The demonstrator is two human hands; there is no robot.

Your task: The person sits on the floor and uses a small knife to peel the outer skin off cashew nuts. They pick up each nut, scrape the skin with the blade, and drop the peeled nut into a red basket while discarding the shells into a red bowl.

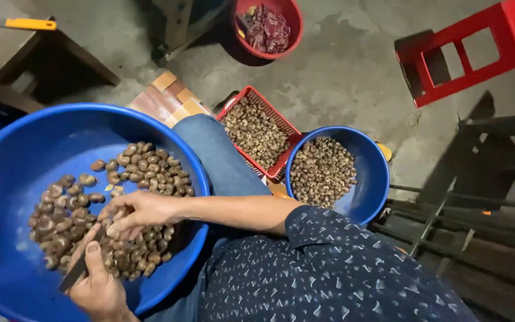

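Pinched between the fingers of the right hand (135, 214) is a single brown cashew nut (116, 216), held just above the heap; that grip is closed tight round it. Below, the left hand (96, 286) has its grip closed on a small dark-handled knife (75, 271), thumb laid along the top, the blade end pointing up toward the nut, though whether the tip touches it I cannot tell.

Both hands work over a pile of unshelled cashews (138, 173) lying in a big blue plastic basin (19, 173), which rests on the person's lap against a blue-jeaned knee (216, 155). The nuts are spread in a curve along the near-right side of the basin, with much of its blue floor bare on the left.

Past the knee, on the concrete floor (341, 65), stands a red slotted plastic basket (256, 132) filled with nuts, and touching its right side a smaller blue bowl (365, 173), also holding nuts. Farther off sits a red round bowl (267, 27) with dark reddish scraps in it. A red plastic stool (478, 48) stands at the upper right, well apart from the bowls. At the upper left, a yellow-handled tool (28, 24) lies on a wooden bench (1, 59). The person's sleeve (341, 268) is dark navy with a small pale pattern.
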